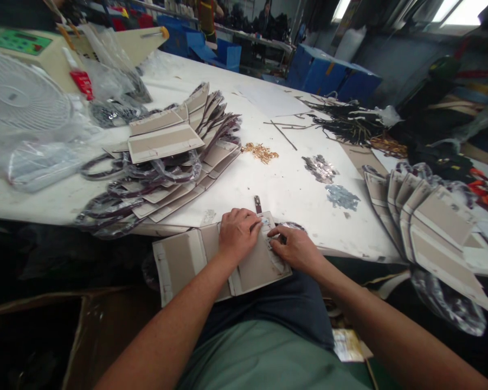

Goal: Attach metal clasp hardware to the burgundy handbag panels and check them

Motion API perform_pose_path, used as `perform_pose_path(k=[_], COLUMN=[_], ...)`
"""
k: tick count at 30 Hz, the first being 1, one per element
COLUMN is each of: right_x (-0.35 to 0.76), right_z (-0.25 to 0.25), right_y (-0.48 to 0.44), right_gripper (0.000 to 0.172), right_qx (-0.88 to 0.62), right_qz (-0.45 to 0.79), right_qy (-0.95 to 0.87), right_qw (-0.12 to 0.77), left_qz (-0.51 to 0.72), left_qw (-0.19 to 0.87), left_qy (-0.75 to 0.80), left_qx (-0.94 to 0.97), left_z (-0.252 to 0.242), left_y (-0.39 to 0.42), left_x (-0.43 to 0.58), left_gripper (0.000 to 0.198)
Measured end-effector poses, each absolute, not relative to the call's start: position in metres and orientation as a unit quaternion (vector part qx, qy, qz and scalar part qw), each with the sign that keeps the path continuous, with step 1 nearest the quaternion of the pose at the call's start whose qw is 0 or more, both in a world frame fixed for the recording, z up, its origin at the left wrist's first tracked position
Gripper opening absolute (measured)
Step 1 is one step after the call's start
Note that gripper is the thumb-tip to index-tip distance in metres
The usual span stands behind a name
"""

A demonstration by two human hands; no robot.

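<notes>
The white worktable (284, 187) stretches out ahead of me, its near edge just beyond my lap. Counting from my hands, with twelve straight ahead, a tall, uneven stack of beige-lined bag bodies (166, 143) sits at ten o'clock, dark plastic-wrapped handles poking out along its side. A smaller fan-shaped row of the same bag bodies (439, 227) leans over the table's edge at three. Past the tall stack, also at ten, stands a white fan (20, 97). Between one and two, far across the table, lies a tangle of black strips (345, 122).

The bag body I have in front of me (254, 273) lies opened out, beige side up, across my lap and the table's edge. It is directly under both my hands and spreads out past my left one toward eight o'clock. My left hand (238, 233) rests on it, fingers bent; I cannot tell whether anything is pinched beneath the fingertips. My right hand (295, 246) is near its right edge, thumb and index finger bent and a little apart; whether they grip anything there I cannot tell.

Silvery metal pieces (319, 169) lie heaped between one and two, gold-coloured ones (260, 153) at twelve. Smallest, a dark tab (257, 204) juts out just beyond my left fingers, at twelve.
</notes>
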State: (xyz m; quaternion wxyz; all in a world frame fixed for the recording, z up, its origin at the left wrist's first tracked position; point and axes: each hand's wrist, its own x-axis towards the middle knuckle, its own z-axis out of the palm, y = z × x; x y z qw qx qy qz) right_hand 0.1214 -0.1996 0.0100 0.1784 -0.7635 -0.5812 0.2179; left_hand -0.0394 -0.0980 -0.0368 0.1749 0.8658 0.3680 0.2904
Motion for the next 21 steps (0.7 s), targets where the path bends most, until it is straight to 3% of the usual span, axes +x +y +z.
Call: perform_pose_path(k=[16,21], right_x=[0.1254,0.1297], right_z=[0.0081,0.0082], right_y=[-0.2031,-0.2046], right_gripper=[0.02,0.021], right_qx=[-0.762,-0.745], right_qz=[0.211,0.258], right_qy=[-0.587,-0.576], right_qw=[0.175,0.216], left_qz=[0.292,0.301], left_qw=[0.173,0.164], left_qy=[0.367,0.364], left_qx=[0.866,0.866], left_z=[-0.0374,-0.038], left_y=[-0.098,-0.0976], left_x=[-0.0391,-0.0393], left_gripper=[0.013,0.011])
